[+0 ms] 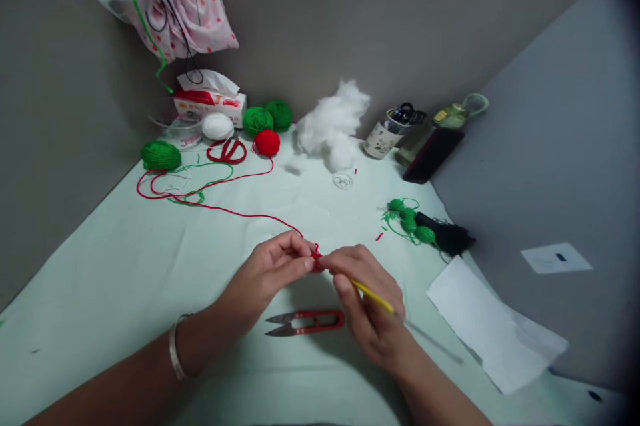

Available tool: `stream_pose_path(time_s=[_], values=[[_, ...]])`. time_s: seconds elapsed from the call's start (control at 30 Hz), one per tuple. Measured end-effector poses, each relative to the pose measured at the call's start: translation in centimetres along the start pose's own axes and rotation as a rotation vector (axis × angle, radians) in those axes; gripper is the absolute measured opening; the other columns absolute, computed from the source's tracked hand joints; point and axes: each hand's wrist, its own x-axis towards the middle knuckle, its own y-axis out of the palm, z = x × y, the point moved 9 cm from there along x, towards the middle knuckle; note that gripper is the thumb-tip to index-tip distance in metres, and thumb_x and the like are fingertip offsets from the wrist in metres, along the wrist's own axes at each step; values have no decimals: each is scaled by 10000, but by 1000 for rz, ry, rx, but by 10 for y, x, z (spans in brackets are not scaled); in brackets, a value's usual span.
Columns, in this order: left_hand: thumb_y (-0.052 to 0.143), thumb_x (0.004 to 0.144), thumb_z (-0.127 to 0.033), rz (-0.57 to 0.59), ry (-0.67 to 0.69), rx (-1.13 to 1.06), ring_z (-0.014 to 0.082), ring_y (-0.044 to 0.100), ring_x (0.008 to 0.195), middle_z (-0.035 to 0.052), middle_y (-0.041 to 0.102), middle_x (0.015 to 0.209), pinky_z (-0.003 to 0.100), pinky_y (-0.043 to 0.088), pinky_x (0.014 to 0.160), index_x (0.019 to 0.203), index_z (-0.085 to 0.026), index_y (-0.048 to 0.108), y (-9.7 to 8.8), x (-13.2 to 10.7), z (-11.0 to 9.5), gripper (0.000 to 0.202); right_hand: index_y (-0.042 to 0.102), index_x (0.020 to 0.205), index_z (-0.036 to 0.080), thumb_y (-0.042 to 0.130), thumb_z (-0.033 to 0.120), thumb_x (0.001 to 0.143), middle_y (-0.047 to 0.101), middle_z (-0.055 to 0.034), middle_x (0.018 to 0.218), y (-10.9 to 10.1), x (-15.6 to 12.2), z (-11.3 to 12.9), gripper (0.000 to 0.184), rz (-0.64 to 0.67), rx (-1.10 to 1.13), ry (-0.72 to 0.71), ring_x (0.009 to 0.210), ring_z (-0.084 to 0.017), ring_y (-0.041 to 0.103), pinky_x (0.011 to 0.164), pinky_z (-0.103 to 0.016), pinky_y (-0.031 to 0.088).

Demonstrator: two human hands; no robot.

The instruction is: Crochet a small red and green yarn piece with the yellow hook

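Note:
My left hand [273, 271] pinches a small red crochet piece [316, 254] above the pale green table [100, 293]. A red yarn strand [235, 213] runs from the piece back to a red yarn ball [267, 142]. My right hand [370, 303] grips a yellow-handled crochet hook [373, 293], whose tip meets the red piece. Red thread snips [306, 323] lie on the table just below both hands. A bangle sits on my left wrist.
Green yarn balls [161, 155] [268, 117], a white yarn ball [217, 126], a tissue box [210, 105] and white stuffing [334, 123] line the back. Green crochet pieces [413, 221], a black item [447, 236], white paper [495, 326], a phone [433, 154] and a cup [386, 136] lie at the right.

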Motion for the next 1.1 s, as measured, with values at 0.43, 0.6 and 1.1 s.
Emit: stream_pose_path(time_s=[0.43, 0.6, 1.1], values=[[728, 961, -296, -4, -49, 10, 190, 743, 975, 26, 782, 924, 342, 557, 949, 853, -194, 670, 4, -2, -1, 159, 789, 983, 225, 571, 357, 1064, 729, -51, 890, -4, -11, -50, 268, -219, 480, 404, 783, -180, 651, 719, -339, 548], [723, 960, -297, -21, -67, -17, 201, 756, 968, 33, 786, 913, 349, 567, 939, 846, -195, 667, 3, -2, 0, 163, 792, 967, 213, 594, 379, 1049, 723, -51, 851, -1, -10, -57, 270, -231, 612, 460, 768, -176, 670, 712, -328, 561], [754, 957, -333, 58, 5, 56, 185, 695, 948, 23, 761, 943, 309, 515, 933, 956, -213, 758, 16, -9, -10, 119, 836, 1007, 284, 740, 363, 959, 720, -26, 913, 13, 0, -44, 134, -136, 797, 414, 723, -128, 631, 656, -275, 542]])
